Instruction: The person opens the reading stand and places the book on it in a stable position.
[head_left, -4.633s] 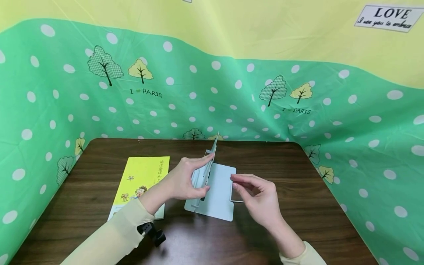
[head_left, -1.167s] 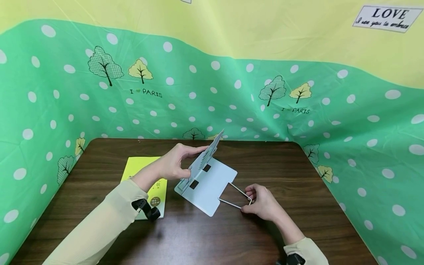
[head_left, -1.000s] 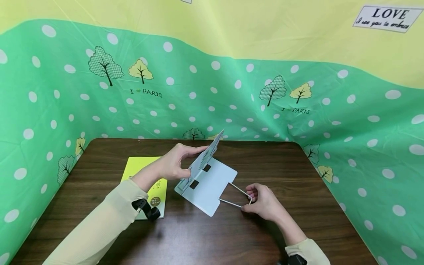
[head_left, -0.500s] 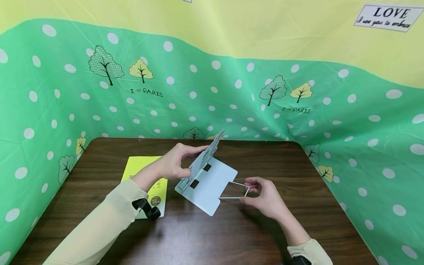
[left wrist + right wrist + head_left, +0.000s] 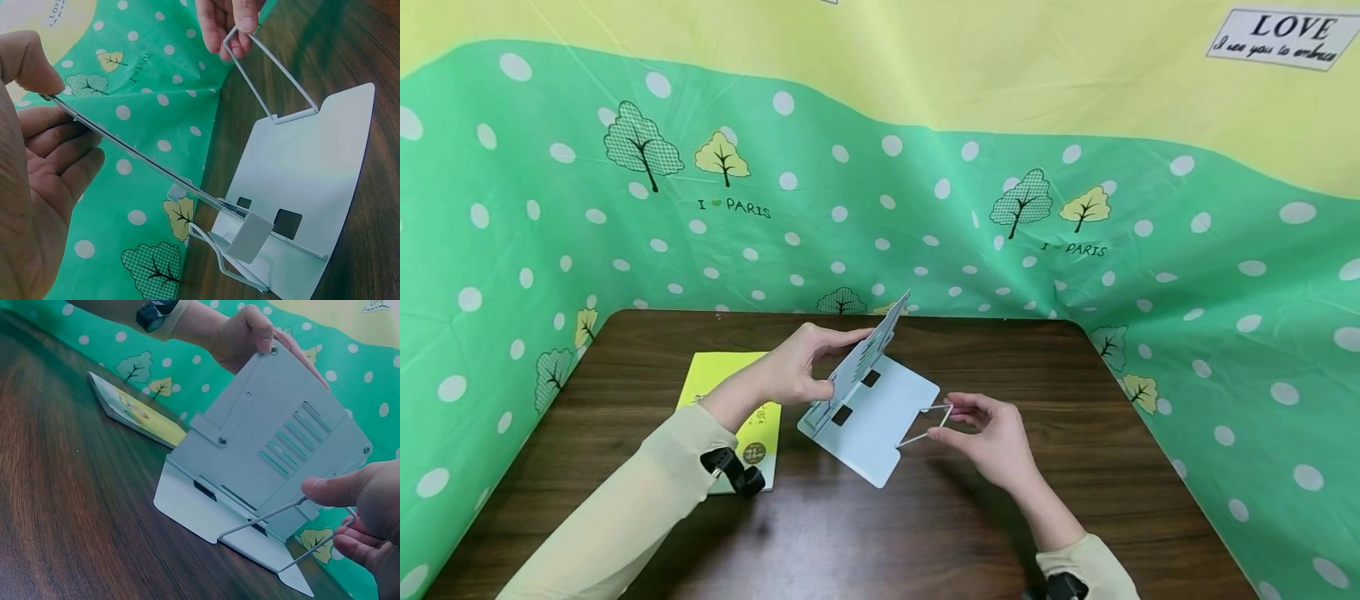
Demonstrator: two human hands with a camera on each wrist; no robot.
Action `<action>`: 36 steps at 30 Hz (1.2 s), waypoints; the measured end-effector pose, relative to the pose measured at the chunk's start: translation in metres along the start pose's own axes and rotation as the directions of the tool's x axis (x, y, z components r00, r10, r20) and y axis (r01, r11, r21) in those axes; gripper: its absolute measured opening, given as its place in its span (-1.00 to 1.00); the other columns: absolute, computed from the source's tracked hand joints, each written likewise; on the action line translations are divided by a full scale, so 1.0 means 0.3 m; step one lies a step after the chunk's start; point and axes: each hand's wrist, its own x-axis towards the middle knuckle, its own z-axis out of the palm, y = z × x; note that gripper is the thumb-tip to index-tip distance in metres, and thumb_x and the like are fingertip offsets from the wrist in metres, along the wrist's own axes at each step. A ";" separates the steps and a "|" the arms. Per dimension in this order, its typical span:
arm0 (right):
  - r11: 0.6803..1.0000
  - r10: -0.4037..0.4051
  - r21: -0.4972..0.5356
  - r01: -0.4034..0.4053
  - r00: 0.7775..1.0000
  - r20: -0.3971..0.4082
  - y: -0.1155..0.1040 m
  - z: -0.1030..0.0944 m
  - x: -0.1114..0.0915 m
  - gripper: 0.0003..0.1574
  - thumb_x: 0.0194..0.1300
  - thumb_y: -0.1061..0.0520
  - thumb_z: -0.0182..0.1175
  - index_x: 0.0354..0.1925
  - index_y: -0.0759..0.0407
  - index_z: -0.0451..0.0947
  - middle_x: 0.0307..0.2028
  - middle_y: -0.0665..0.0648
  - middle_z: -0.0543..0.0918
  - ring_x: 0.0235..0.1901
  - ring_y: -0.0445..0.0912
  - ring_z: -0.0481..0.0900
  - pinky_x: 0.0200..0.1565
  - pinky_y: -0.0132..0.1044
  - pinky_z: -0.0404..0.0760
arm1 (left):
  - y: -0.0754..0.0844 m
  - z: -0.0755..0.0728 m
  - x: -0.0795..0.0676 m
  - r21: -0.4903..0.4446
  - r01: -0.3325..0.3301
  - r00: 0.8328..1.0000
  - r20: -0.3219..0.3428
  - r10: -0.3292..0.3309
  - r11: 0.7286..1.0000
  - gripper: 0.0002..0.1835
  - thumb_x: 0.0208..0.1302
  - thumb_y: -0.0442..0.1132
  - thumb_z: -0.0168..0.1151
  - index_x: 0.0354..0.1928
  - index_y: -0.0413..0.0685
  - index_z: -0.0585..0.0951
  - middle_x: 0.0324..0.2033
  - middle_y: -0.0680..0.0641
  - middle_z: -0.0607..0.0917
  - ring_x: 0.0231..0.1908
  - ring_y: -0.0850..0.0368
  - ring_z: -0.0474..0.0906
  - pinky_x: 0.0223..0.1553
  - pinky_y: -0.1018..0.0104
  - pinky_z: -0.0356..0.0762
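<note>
A pale grey-blue metal book stand (image 5: 887, 412) rests on the dark wooden table, its slotted panel (image 5: 250, 431) tilted up from the flat base plate. My left hand (image 5: 793, 367) grips the panel's edge between thumb and fingers. At the base's free edge, a bent wire leg (image 5: 259, 519) is raised at an angle, and my right hand (image 5: 996, 437) pinches its outer end. The left wrist view shows small clips (image 5: 250, 237) at the fold and two rectangular holes in the base. The wire's far corner is partly covered by my right fingers.
A yellow-covered book (image 5: 715, 367) lies left of the stand, partly under my left forearm. Green and yellow patterned cloth (image 5: 865, 192) hangs behind and along both sides of the wooden table (image 5: 850, 542).
Over the last second my right hand has swung the wire leg upward and in toward the base. Earlier, the stand was turned and its panel tilted farther back. The left hand now stays still.
</note>
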 end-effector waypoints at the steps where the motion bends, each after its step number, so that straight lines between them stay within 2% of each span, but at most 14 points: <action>1: 1.000 0.001 0.000 -0.001 1.000 -0.005 0.001 0.003 0.001 -0.25 -0.01 0.17 0.74 0.11 0.42 0.69 -0.03 0.35 0.75 -0.09 0.20 0.75 0.04 -0.01 0.72 | 0.000 0.000 0.000 -0.001 0.002 1.000 -0.001 -0.002 1.000 -0.07 -0.10 -0.49 0.12 0.52 -0.33 0.38 0.36 -0.07 0.59 0.20 0.09 0.59 0.26 0.04 0.57; 5: 1.000 0.000 -0.006 0.000 1.000 -0.027 -0.001 0.016 0.007 -0.26 -0.02 0.15 0.74 0.10 0.40 0.71 -0.07 0.32 0.77 -0.11 0.18 0.77 0.00 0.00 0.74 | -0.001 0.000 -0.001 -0.002 0.012 1.000 -0.002 -0.012 1.000 -0.05 -0.11 -0.48 0.12 0.53 -0.31 0.38 0.36 -0.06 0.59 0.19 0.10 0.59 0.26 0.05 0.57; 11: 0.999 0.012 -0.036 -0.014 0.998 -0.055 -0.021 0.048 0.009 -0.31 0.02 0.09 0.73 0.11 0.28 0.76 -0.07 0.24 0.81 -0.13 0.02 0.80 -0.13 -0.31 0.74 | 0.003 0.002 0.000 0.010 0.012 1.000 0.002 -0.012 1.000 -0.04 -0.14 -0.47 0.11 0.53 -0.32 0.38 0.36 -0.06 0.59 0.15 0.10 0.59 0.24 0.07 0.58; 13: 1.000 0.018 -0.023 -0.020 0.998 -0.067 -0.029 0.060 0.009 -0.33 0.03 0.11 0.72 0.10 0.28 0.77 -0.07 0.23 0.81 -0.14 0.01 0.81 -0.13 -0.36 0.74 | 0.005 0.003 0.001 0.014 0.009 1.000 0.003 -0.009 1.000 -0.04 -0.15 -0.48 0.11 0.52 -0.35 0.37 0.36 -0.06 0.58 0.13 0.04 0.60 0.23 0.08 0.59; 18: 0.999 0.034 0.039 -0.031 0.994 -0.100 -0.044 0.085 0.012 -0.34 0.04 0.21 0.70 0.10 0.37 0.74 -0.05 0.33 0.79 -0.14 0.05 0.82 -0.12 -0.33 0.75 | 0.007 0.004 0.002 0.031 0.012 1.000 0.004 -0.012 0.999 -0.04 -0.16 -0.47 0.10 0.52 -0.37 0.37 0.37 -0.06 0.58 0.04 -0.05 0.60 0.20 0.13 0.60; 23: 0.998 0.044 0.056 -0.037 0.992 -0.122 -0.052 0.096 0.012 -0.37 0.05 0.26 0.69 0.09 0.40 0.74 -0.06 0.35 0.79 -0.15 0.06 0.83 -0.15 -0.31 0.75 | 0.010 0.003 0.000 0.054 0.020 1.000 0.005 -0.021 0.998 -0.04 -0.15 -0.46 0.12 0.52 -0.33 0.38 0.36 -0.03 0.59 -0.04 0.09 0.55 0.08 0.20 0.59; 26: 0.997 0.046 0.060 -0.039 0.990 -0.131 -0.053 0.100 0.011 -0.38 0.05 0.25 0.69 0.08 0.39 0.75 -0.07 0.34 0.80 -0.16 0.05 0.83 -0.15 -0.31 0.75 | 0.009 0.003 0.001 0.055 0.020 1.000 0.004 -0.021 0.998 -0.04 -0.15 -0.47 0.12 0.52 -0.32 0.39 0.37 -0.02 0.58 -0.01 0.12 0.55 0.12 0.18 0.60; 33: 0.991 0.077 0.117 -0.059 0.985 -0.155 -0.057 0.112 0.006 -0.38 0.02 0.26 0.70 0.06 0.40 0.75 -0.09 0.33 0.80 -0.16 0.07 0.83 -0.18 -0.29 0.76 | 0.014 0.007 0.001 0.057 0.015 1.000 -0.001 -0.015 0.998 -0.04 -0.16 -0.48 0.10 0.52 -0.35 0.38 0.37 -0.06 0.58 -0.01 0.06 0.56 0.06 0.21 0.58; 36: 0.991 0.079 0.122 -0.059 0.982 -0.170 -0.060 0.120 0.001 -0.42 0.02 0.25 0.70 0.02 0.40 0.77 -0.13 0.30 0.81 -0.18 0.06 0.83 -0.20 -0.28 0.76 | 0.017 0.011 0.002 0.055 0.021 1.000 -0.005 -0.021 0.998 -0.03 -0.17 -0.48 0.11 0.52 -0.34 0.39 0.36 -0.05 0.59 0.05 0.00 0.59 0.17 0.16 0.60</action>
